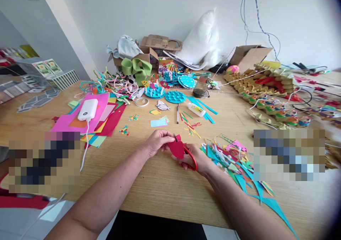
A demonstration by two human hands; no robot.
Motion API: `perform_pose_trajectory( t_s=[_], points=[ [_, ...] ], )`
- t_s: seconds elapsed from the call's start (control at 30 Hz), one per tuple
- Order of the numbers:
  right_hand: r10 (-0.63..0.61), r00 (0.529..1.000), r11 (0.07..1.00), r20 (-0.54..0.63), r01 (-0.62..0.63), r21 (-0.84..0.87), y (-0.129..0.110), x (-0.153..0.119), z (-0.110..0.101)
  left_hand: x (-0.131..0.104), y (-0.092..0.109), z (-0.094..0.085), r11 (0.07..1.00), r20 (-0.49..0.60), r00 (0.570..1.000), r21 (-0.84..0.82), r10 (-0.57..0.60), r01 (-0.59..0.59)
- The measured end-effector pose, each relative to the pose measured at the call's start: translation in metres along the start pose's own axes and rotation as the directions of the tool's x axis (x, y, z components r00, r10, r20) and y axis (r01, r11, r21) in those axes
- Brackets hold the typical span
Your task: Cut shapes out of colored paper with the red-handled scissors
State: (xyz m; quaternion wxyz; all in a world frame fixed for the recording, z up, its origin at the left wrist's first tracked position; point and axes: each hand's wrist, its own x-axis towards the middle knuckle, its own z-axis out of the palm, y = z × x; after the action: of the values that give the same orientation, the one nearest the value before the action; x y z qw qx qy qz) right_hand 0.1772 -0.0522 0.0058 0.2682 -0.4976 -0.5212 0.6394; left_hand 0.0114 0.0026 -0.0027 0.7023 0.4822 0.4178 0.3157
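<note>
My left hand [160,141] pinches the edge of a red paper cutout [176,150] with a rounded body and a small tab at the top. In my right hand [195,158] is a pair of scissors [193,159] with orange-red handles, its dark blade tip showing at the upper part of the paper. Just beyond my hands lie a small light blue paper rectangle [158,123], a yellow paper fish [155,112] and a white fish drawing with dark outlines [163,105]. A pen [177,114] and a glue bottle [196,109] are farther right.
Coloured paper scraps [234,158] spread right of my hands. Paper sheets [106,114] and a white power bank [88,109] with a cable lie left. Blue scalloped discs [175,97], a glass jar [201,85], a tape roll [141,102] and egg-carton pieces [247,78] stand farther back.
</note>
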Motion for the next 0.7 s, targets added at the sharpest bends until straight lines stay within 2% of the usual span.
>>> perform_pose_trajectory(
  t_s=[0.13, 0.37, 0.7],
  points=[
    [0.001, 1.0, 1.0, -0.004, -0.001, 0.0, 0.002, 0.001, 0.0, -0.001, 0.001, 0.0, 1.0, 0.02, 1.0, 0.001, -0.022, 0.022],
    [-0.021, 1.0, 1.0, 0.005, 0.021, 0.001, 0.003, 0.001, -0.001, -0.001, 0.0, -0.001, 0.999, 0.115, 0.993, 0.006, -0.038, 0.038],
    [-0.058, 0.998, 0.998, 0.017, 0.058, -0.013, 0.01, 0.004, -0.004, -0.002, 0.004, 0.001, 0.995, 0.103, 0.994, -0.08, -0.046, 0.054]
  ],
)
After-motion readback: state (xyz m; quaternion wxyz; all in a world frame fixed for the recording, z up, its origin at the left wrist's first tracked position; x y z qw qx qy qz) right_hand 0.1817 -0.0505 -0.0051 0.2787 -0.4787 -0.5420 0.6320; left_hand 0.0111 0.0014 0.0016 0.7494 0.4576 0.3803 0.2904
